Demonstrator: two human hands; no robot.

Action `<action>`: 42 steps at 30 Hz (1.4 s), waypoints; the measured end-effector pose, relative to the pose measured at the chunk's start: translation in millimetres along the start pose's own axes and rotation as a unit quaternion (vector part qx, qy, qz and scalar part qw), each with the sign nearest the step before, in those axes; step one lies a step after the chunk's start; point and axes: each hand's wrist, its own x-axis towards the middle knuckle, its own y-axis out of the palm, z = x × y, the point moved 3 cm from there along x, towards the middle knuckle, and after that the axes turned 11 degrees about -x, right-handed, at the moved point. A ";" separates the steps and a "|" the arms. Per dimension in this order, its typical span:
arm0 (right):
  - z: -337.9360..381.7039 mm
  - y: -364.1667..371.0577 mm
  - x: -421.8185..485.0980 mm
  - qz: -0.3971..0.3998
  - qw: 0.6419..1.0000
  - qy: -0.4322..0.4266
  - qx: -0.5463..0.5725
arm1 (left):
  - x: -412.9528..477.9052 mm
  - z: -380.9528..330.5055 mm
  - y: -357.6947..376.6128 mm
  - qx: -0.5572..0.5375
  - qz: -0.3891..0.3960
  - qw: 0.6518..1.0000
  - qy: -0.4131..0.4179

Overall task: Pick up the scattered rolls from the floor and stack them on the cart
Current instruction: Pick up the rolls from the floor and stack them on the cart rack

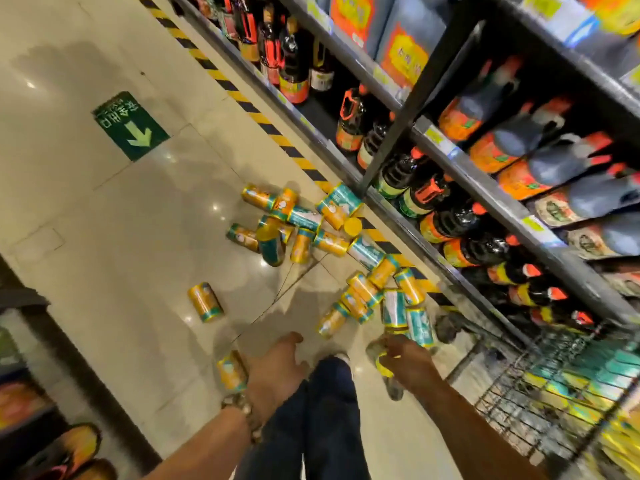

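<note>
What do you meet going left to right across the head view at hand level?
Left shelf → orange roll → left hand → right hand gripping a blurred roll → wire cart.

The cart at lower right is cut off by the right and bottom edges, and the goods inside it are a blurred smear. The right hand is blurred at the fingers, so it cannot be told whether it grips the yellow roll under them. The left hand hides one end of an orange roll; contact is unclear. Print on the scattered rolls is too small to read.
</note>
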 end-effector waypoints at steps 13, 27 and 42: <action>-93.5 152.5 332.2 -0.080 0.969 -0.009 -0.234 | 330.0 110.3 191.0 0.107 0.058 0.992 -0.016; -106.3 200.2 368.9 -0.017 0.997 0.066 0.039 | 349.6 150.2 181.6 -0.023 -0.018 0.994 -0.107; -4.2 -32.0 -93.5 -0.076 0.808 0.027 0.583 | -71.4 -110.7 -9.2 -0.177 0.009 0.983 0.038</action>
